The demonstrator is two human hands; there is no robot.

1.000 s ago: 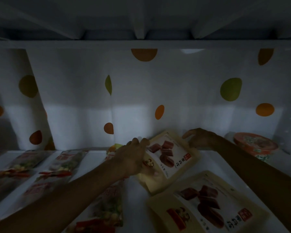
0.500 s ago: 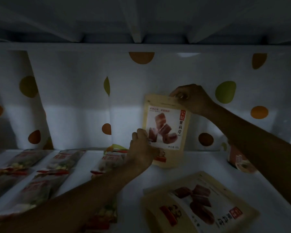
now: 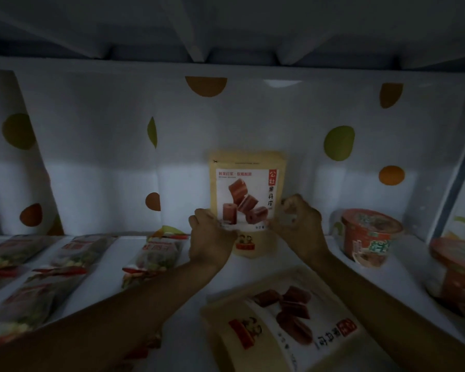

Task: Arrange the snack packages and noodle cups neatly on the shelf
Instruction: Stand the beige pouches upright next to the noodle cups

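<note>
Snack pouch [image 3: 246, 200] upright, left hand [image 3: 211, 237] and right hand [image 3: 297, 226] clamped on its lower corners

Upright pouch [image 3: 246, 200] at back; flat pouch [image 3: 285, 322] before it (cups [image 3: 368, 237] right).

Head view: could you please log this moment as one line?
pouch: upright on shelf | left hand: holds lower-left corner | right hand: at lower-right edge, grip unclear

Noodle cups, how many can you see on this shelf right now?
2. One noodle cup stands at the right rear of the shelf; a second noodle cup sits nearer, at the picture's right edge, partly cut off. Others may lie out of view.
</note>
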